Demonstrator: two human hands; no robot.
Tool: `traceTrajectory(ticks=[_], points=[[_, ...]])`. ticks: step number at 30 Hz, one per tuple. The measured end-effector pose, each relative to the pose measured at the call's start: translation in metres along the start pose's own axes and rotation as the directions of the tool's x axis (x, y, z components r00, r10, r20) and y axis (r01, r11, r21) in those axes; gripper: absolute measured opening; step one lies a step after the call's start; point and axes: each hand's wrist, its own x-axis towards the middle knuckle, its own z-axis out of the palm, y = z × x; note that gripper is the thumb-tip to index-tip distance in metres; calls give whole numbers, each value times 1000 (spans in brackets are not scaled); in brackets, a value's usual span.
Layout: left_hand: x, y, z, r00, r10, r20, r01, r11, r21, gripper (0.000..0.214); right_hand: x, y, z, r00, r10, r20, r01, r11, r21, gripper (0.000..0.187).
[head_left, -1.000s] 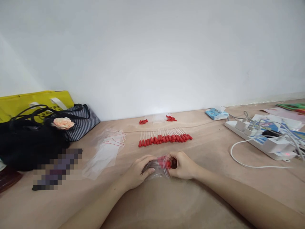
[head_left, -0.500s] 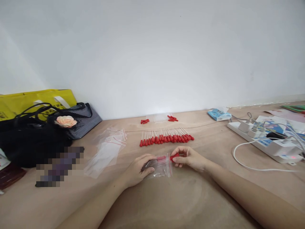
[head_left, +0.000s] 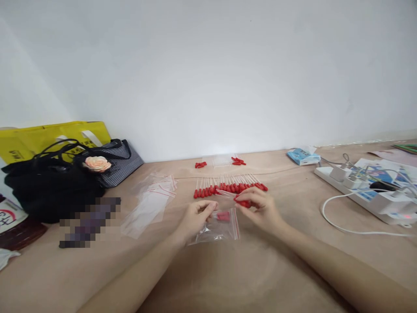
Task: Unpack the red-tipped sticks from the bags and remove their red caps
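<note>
My right hand (head_left: 260,208) is closed around a few droppers (head_left: 241,202) with red bulbs, their clear stems pointing left. A clear zip bag (head_left: 216,232) with a red strip along its right edge lies below, showing red pieces (head_left: 223,216) at its upper part. Over the bag's left side, my left hand (head_left: 198,217) has thumb and fingers pinched together; whatever they hold, if anything, cannot be made out. Just beyond both hands lies a row of droppers (head_left: 203,191), red bulbs toward me and stems pointing away.
Loose flat zip bags (head_left: 146,206) overlap at left. Small red bulbs (head_left: 201,165) and thin clear tubes (head_left: 224,161) lie near the wall. A black bag (head_left: 48,191) and a striped bag (head_left: 122,163) stand left. Tissues (head_left: 302,156) and a power strip (head_left: 355,191) with cables are right.
My right hand has lifted the droppers up from the bag's red-striped edge. My left hand has let the bag lie flatter, and its fingers are now pinched above it.
</note>
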Motion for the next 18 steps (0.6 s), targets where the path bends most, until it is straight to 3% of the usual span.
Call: traceTrajectory(ticks=[3, 6, 9, 11, 14, 18], points=[[2, 11, 14, 966, -225, 131, 256, 912, -320, 23, -11, -12, 19, 956, -245, 160, 270, 949, -161, 16], [4, 13, 22, 939, -288, 189, 343, 832, -436, 14, -16, -16, 24, 902, -318, 293, 392, 886, -246, 21], [5, 12, 24, 930, -317, 186, 367, 816, -447, 6, -15, -17, 23, 869, -367, 332, 457, 853, -253, 22], [10, 13, 19, 936, -321, 145, 352, 855, -382, 6, -15, -16, 21, 866, -382, 322, 461, 860, -219, 27], [29, 16, 2, 944, -317, 94, 329, 927, -181, 10, -14, -12, 16, 918, -313, 241, 361, 914, -186, 37], [76, 19, -30, 946, -320, -44, 320, 947, -9, 19, -13, 1, 10, 970, -169, 172, 201, 961, -191, 26]])
